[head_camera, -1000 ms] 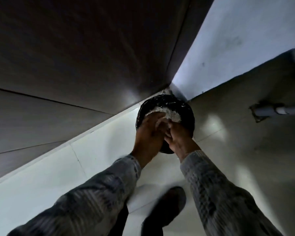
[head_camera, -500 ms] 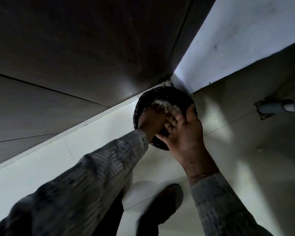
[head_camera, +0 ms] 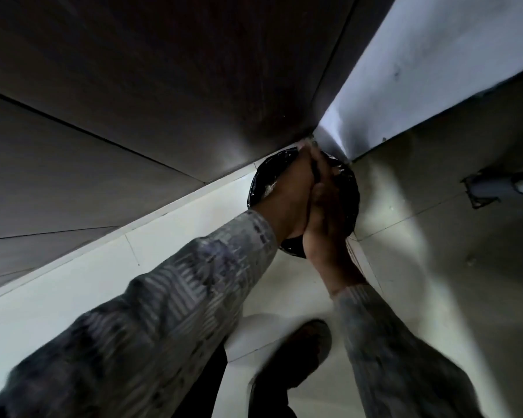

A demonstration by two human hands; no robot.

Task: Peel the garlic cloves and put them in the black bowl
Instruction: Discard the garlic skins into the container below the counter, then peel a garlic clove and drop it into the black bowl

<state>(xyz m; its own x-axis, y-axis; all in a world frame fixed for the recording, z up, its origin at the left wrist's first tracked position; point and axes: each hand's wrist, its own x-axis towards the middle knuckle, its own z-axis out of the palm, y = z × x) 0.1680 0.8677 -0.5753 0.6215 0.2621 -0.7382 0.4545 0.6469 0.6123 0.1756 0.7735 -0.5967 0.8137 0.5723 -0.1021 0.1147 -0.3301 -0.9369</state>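
A round black container (head_camera: 351, 191) lined with shiny black plastic stands on the floor in the corner. A scrap of white garlic skin (head_camera: 267, 187) shows inside it at the left rim. My left hand (head_camera: 287, 191) and my right hand (head_camera: 326, 215) are over its mouth, pressed palm to palm. Their fingers stretch forward toward the corner. Nothing shows between them, and they hide most of the inside. No garlic clove is in sight.
A dark wooden panel (head_camera: 163, 86) runs along the left and a white wall (head_camera: 405, 70) along the right, meeting just behind the container. My shoe (head_camera: 302, 351) is on the pale floor tiles below. A grey pipe (head_camera: 495, 188) enters the floor at the right.
My hands were apart over the white skins, the right one spread open. They have come together flat and slid forward over the container, covering the skins.
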